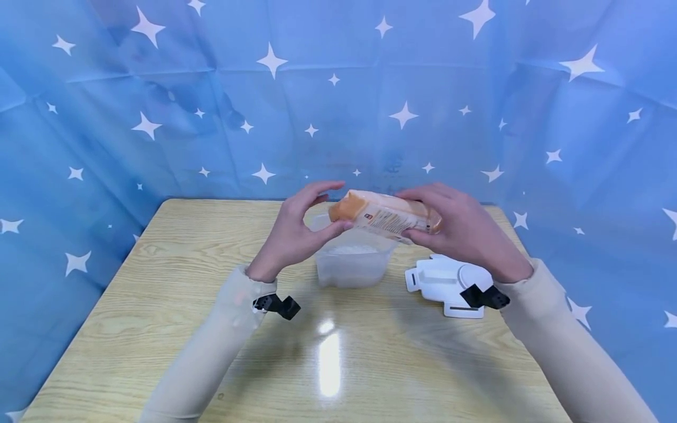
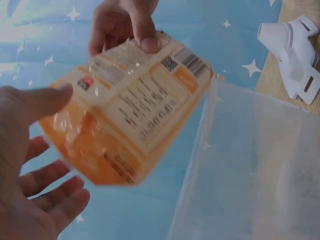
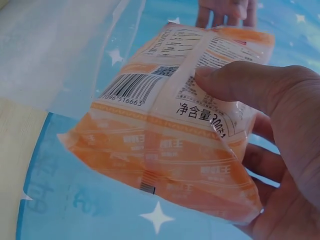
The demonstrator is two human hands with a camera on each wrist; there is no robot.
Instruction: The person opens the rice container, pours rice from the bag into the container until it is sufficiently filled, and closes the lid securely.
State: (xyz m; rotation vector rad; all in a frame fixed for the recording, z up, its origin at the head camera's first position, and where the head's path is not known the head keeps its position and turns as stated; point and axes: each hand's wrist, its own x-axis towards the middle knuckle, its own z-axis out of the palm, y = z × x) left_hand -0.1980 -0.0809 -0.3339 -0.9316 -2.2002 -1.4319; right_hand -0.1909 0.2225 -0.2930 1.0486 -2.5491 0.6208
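An orange-and-white plastic packet (image 1: 388, 214) with printed text and a barcode is held tilted above the table. My right hand (image 1: 457, 226) grips its right end, thumb on the printed face, as the right wrist view shows. At the packet's other end is my left hand (image 1: 296, 226), its fingers spread and apart from the packet. The left thumb lies against or just over the orange end in the left wrist view; I cannot tell which. Below and behind the packet stands a translucent plastic container (image 1: 351, 270), with something whitish visible inside.
To the right on the wooden table (image 1: 158, 305) lies a white plastic lid-like piece (image 1: 441, 279) with slotted side tabs and a round raised part. A blue curtain with white stars (image 1: 338, 117) hangs along the table's back and sides.
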